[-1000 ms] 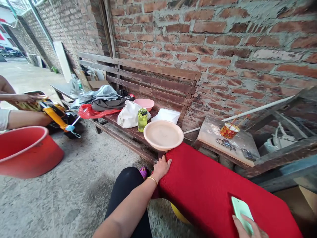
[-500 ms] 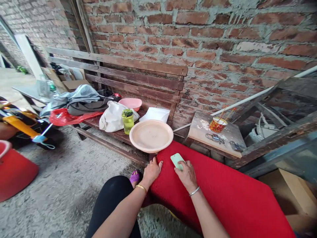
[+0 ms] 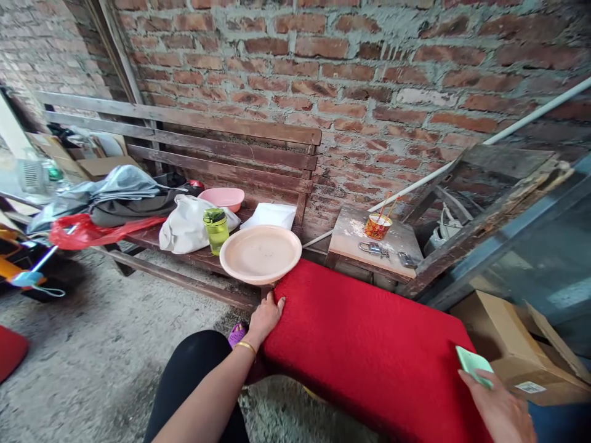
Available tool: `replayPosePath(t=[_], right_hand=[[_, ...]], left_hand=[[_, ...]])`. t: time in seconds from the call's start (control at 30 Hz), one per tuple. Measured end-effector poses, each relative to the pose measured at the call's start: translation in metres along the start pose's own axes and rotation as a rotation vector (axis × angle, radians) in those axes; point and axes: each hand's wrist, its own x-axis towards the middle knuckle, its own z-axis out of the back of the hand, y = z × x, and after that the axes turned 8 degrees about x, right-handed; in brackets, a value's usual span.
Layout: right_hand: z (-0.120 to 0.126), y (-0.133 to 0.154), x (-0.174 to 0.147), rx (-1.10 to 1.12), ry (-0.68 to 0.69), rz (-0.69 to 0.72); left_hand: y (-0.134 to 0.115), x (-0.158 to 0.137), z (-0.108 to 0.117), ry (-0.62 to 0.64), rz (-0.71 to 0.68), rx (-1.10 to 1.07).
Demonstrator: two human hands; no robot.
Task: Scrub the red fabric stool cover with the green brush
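The red cloth-covered bench [image 3: 360, 332] stretches from the middle of the view to the lower right. At its near left corner, my left hand [image 3: 266, 317] is closed over the edge, with the thumb on the red top. My right hand [image 3: 501, 403] is at the bench's right end, closed around a pale green flat block [image 3: 473, 364] with rounded corners. The block's underside is hidden, so I cannot tell its exact kind. A pale pink basin [image 3: 261, 253] with liquid in it sits just beyond my left hand.
A slatted wooden bench [image 3: 221, 144] along the brick wall bears a green bottle [image 3: 216, 234], a white bag [image 3: 184, 224] and a pink bowl [image 3: 224, 198]. A small table [image 3: 344, 240] holds a red-gold cup [image 3: 377, 226] and padlocks [image 3: 373, 248]. A cardboard box [image 3: 512, 351] stands at right.
My right hand has moved the pale green block from near the basin to the right end of the red bench. My left hand stays at the corner; the view has swung right.
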Motion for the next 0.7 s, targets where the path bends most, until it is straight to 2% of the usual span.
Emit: replayPosePath(t=[0.07, 0.13, 0.37, 0.47, 0.57, 0.63, 0.7], right_hand=[[-0.002, 0.007, -0.005, -0.004, 0.05, -0.031], [-0.02, 0.035, -0.021, 0.028, 0.124, 0.081], [-0.144, 0.189, -0.124, 0.141, 0.442, 0.537], [-0.18, 0.234, -0.161, 0.147, 0.549, 0.688], [-0.193, 0.249, -0.168, 0.123, 0.592, 0.733], [-0.189, 0.239, -0.153, 0.098, 0.585, 0.702], [-0.173, 0.217, -0.124, 0.072, 0.552, 0.631]], left_hand=[[0.0, -0.001, 0.001, 0.005, 0.005, 0.0], [-0.001, -0.002, 0.002, 0.01, 0.01, -0.001], [-0.003, -0.004, 0.002, -0.011, 0.02, 0.002], [-0.003, -0.004, 0.003, -0.001, 0.023, 0.007], [-0.003, -0.004, 0.003, 0.014, 0.03, 0.016], [-0.003, -0.004, 0.002, 0.013, 0.028, 0.016], [-0.004, -0.003, 0.002, 0.005, 0.024, 0.015]])
